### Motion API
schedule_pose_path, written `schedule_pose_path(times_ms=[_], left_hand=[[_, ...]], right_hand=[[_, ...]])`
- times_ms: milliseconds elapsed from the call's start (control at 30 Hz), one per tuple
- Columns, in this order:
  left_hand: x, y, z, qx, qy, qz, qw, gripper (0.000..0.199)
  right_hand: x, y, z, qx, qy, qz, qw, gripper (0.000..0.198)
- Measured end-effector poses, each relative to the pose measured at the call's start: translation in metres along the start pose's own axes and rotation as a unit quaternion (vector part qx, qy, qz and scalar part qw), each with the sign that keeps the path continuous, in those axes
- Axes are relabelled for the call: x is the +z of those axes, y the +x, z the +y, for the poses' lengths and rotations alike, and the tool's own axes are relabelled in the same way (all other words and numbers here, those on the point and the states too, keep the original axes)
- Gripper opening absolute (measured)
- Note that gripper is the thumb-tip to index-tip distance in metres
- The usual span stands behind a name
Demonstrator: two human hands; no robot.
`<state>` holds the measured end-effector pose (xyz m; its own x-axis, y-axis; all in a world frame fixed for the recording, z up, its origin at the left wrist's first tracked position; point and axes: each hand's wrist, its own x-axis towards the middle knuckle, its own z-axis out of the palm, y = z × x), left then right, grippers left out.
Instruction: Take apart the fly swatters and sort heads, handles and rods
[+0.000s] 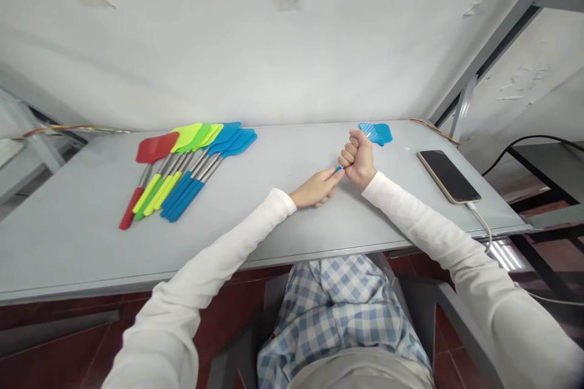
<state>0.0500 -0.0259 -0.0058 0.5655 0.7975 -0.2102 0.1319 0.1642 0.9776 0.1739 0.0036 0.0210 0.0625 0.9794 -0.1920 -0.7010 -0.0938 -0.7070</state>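
Observation:
Between my hands is a blue fly swatter (383, 133), its perforated hand-shaped head pointing up and right, away from me. My right hand (359, 160) is wrapped in a fist around its shaft, just below the head. Closed on the blue handle, my left hand (318, 188) covers most of it; a bit of blue shows between the two hands. To the left, a fanned row of fly swatters with metal shafts lies on the table: a red one (155, 147) at the near left end, then yellow and green ones (185, 134), then blue ones (237, 143).
A phone (449, 176) with a white charging cable (481, 219) lies on the grey table (274, 237), right of my right arm. The wall (292, 61) rises behind the table's back edge. Metal frame bars (502, 42) stand at the right.

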Motion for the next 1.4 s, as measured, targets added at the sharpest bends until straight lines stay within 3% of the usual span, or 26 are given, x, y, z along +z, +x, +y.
schedule_pose_path(times_ms=[67,133,233,300,400,433,533,633,667,733,800,833,900,1000,1067,1167,1233,1333,1400], left_hand=[[-0.007,-0.003,0.006,-0.107,-0.121,-0.093,0.982,0.037],[-0.02,-0.008,0.011,-0.185,-0.205,-0.161,0.947,0.038],[-0.044,-0.015,0.014,-0.252,-0.259,-0.194,0.912,0.037],[-0.057,-0.017,0.014,-0.218,-0.296,-0.165,0.915,0.032],[-0.068,-0.013,0.012,-0.074,-0.368,-0.063,0.925,0.011],[-0.069,-0.011,0.01,-0.036,-0.383,-0.027,0.923,0.012],[-0.068,-0.002,0.001,0.013,-0.382,0.058,0.922,0.042],[-0.065,0.003,-0.008,0.039,-0.332,0.093,0.938,0.063],[-0.065,0.005,-0.011,0.051,-0.31,0.097,0.944,0.065],[-0.065,0.007,-0.013,0.073,-0.271,0.11,0.954,0.06],[-0.065,0.008,-0.014,0.085,-0.244,0.127,0.958,0.056],[-0.064,0.008,-0.014,0.087,-0.233,0.131,0.96,0.057],[-0.062,0.009,-0.015,0.093,-0.207,0.132,0.965,0.063],[-0.058,0.009,-0.02,0.118,-0.147,0.129,0.974,0.079],[-0.054,0.009,-0.025,0.14,-0.097,0.116,0.979,0.086],[-0.048,0.009,-0.031,0.161,-0.033,0.082,0.983,0.092],[-0.044,0.009,-0.033,0.17,-0.01,0.061,0.983,0.093],[-0.041,0.006,-0.032,0.181,0.018,0.047,0.982,0.081],[-0.042,0.006,-0.031,0.182,0.051,0.056,0.98,0.064]], right_hand=[[0.001,0.001,-0.008,0.021,-0.001,-0.033,0.999,0.049],[-0.004,0.007,-0.023,0.015,0.007,-0.044,0.999,0.05],[-0.02,0.024,-0.052,-0.047,0.028,-0.028,0.998,0.047],[-0.033,0.036,-0.065,-0.079,0.017,-0.014,0.997,0.046],[-0.042,0.047,-0.06,-0.022,-0.08,0.015,0.996,0.035],[-0.043,0.048,-0.053,0.005,-0.137,0.021,0.99,0.029],[-0.039,0.045,-0.024,0.035,-0.302,0.019,0.952,0.01],[-0.038,0.042,-0.001,-0.035,-0.457,-0.004,0.889,0.04],[-0.04,0.041,0.004,-0.077,-0.518,-0.015,0.852,0.053],[-0.042,0.04,0.011,-0.155,-0.646,-0.038,0.746,0.068],[-0.045,0.039,0.015,-0.186,-0.73,-0.038,0.657,0.071],[-0.045,0.038,0.015,-0.188,-0.756,-0.028,0.627,0.068],[-0.044,0.034,0.015,-0.193,-0.776,-0.006,0.601,0.057],[-0.039,0.024,0.014,-0.255,-0.744,-0.024,0.617,0.035],[-0.035,0.015,0.014,-0.292,-0.71,-0.065,0.637,0.031],[-0.028,0.006,0.018,-0.294,-0.674,-0.119,0.667,0.028],[-0.027,0.007,0.02,-0.275,-0.633,-0.15,0.708,0.028],[-0.032,0.02,0.01,-0.242,-0.538,-0.165,0.79,0.033],[-0.042,0.032,-0.005,-0.222,-0.524,-0.129,0.812,0.039]])
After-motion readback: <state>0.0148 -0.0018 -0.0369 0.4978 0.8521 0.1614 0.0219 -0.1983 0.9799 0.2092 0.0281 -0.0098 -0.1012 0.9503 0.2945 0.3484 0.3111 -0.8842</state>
